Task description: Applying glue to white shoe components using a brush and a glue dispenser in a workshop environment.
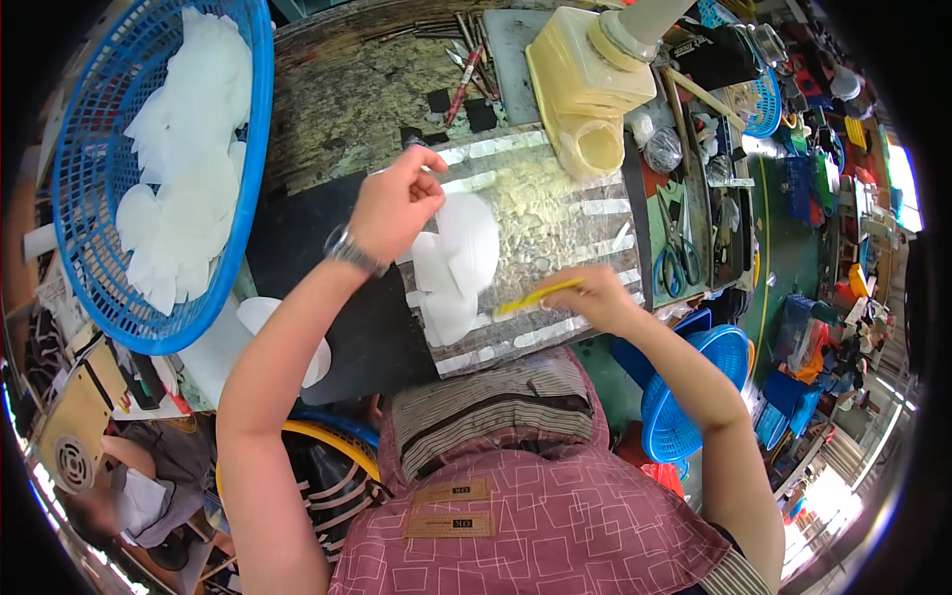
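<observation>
My right hand (597, 297) grips a slim yellow brush (535, 297), its tip close to the lower white piece on the board. Above the left part of the board hovers my left hand (400, 203), fingers loosely curled and apart, with nothing visible in them. Beneath and beside it lie several overlapping rounded white pieces (468, 238). The work board (595, 253) carries pale strips and a shiny, wet-looking, glue-like smear (535, 213). At its far edge stands a cream plastic container (595, 74) with a round spout.
A blue basket (260, 188) with many white pieces stands at left. Black sheet (347, 347) lies beside the board, with more white pieces near my left forearm. Scissors (676, 253) rest at right; pens (463, 87) lie at the back. Another blue basket (694, 392) is lower right. A person (149, 486) sits lower left.
</observation>
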`<act>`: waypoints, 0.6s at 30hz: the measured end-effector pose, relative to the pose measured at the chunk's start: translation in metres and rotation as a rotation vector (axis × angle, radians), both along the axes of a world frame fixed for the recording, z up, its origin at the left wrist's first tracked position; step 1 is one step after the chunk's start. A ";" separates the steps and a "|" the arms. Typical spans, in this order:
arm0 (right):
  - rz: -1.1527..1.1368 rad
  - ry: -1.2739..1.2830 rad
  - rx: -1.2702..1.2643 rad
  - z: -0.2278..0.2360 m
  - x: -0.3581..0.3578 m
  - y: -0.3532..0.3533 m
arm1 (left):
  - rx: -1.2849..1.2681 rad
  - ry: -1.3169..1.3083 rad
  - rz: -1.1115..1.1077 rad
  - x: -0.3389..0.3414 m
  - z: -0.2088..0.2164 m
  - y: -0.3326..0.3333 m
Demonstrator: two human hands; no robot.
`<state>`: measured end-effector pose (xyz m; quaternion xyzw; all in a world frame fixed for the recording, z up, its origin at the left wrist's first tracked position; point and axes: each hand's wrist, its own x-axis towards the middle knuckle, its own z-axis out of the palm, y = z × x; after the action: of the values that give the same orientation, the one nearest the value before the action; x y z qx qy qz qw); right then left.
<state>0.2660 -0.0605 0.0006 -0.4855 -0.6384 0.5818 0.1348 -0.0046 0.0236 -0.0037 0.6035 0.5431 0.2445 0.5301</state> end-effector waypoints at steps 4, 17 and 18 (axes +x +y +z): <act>-0.833 0.275 -0.010 0.011 0.048 0.019 | 0.819 0.053 -0.131 0.023 0.031 -0.039; 0.228 -0.106 0.029 0.007 -0.014 0.051 | 1.328 0.330 -0.796 0.047 -0.059 -0.093; 0.065 -0.022 -0.072 -0.004 -0.003 0.051 | 1.336 0.317 -0.794 0.050 -0.058 -0.092</act>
<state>0.2629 -0.0094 -0.0031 -0.4754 -0.6340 0.6030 0.0914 0.0449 -0.0689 -0.0614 0.9702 0.0946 0.2223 0.0195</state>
